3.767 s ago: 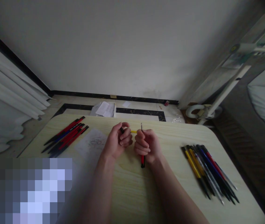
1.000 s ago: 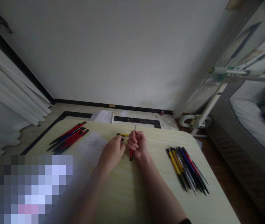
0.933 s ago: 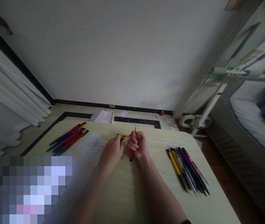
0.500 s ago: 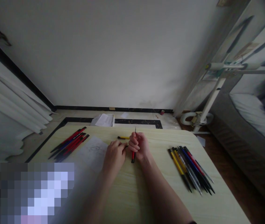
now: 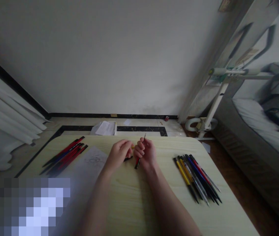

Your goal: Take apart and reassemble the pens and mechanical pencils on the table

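Observation:
My right hand [image 5: 145, 153] is closed round a red and black pen [image 5: 137, 163]. The pen's thin tip points up above the fingers and its black end sticks out below. Beside it on the left, my left hand [image 5: 120, 152] has its fingers curled together, apart from the right hand. A short black piece [image 5: 128, 159] shows just under the left fingers; I cannot tell whether they grip it or it lies on the table. A sliver of a yellow pen [image 5: 132, 147] shows between the hands, the rest hidden behind the left one.
Several red, black and blue pens [image 5: 65, 154] lie at the table's left, near a sheet of paper with a drawing [image 5: 93, 160]. Several yellow, clear, blue and red pens [image 5: 195, 178] lie on the right. Beyond the table [image 5: 169, 196] stands a white box with papers [image 5: 105, 127].
My left hand has turned and drawn slightly left, opening a small gap from the right hand. The pen in my right hand has tilted. The view has swung a little to the right.

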`<state>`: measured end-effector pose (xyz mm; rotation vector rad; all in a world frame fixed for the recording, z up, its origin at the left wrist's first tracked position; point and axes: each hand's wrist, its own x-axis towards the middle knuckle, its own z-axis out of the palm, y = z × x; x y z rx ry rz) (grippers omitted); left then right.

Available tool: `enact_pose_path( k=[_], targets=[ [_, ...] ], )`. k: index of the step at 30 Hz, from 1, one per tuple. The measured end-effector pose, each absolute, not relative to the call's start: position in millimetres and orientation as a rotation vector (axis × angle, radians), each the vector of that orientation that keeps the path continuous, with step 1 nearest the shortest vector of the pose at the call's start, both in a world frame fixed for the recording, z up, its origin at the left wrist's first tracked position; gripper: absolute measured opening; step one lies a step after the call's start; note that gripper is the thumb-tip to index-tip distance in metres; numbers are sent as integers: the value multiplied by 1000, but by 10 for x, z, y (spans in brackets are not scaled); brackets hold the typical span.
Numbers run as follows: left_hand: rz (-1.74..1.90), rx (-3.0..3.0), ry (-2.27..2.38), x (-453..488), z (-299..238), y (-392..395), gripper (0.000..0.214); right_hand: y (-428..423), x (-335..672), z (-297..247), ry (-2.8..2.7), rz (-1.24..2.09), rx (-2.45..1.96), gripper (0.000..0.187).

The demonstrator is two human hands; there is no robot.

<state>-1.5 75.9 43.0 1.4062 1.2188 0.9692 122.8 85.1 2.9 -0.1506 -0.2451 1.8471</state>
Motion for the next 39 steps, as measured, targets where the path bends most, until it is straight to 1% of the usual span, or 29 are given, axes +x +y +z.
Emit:
enact_pose_path(
  k=[3, 6, 10, 13, 18, 23, 26, 39],
  targets=[
    [752, 1278, 1003, 29, 460, 790, 30, 848, 1270, 45, -197, 1781, -110, 9],
    [604, 1197, 895, 27, 472, 788, 29, 834, 1298, 79, -166, 1735, -114, 8],
    [609, 1084, 739, -12, 471, 786, 21, 824, 1327, 123, -164, 1678, -158, 9],
    [662, 968, 588, -47, 434, 770, 20, 821, 1370, 146, -157, 1641, -149, 11],
    [530, 842, 389, -121, 296, 731, 22, 813, 1418, 172, -126, 1627, -81, 13],
    [333, 787, 429, -195, 175, 749, 25, 809, 1390, 160, -130, 1653, -52, 13],
    [276, 773, 476, -201, 145, 773, 27, 809, 1371, 154, -136, 1668, -58, 14],
    [351, 806, 431, -126, 190, 808, 23, 809, 1350, 173, -172, 1611, -147, 11]
  ],
)
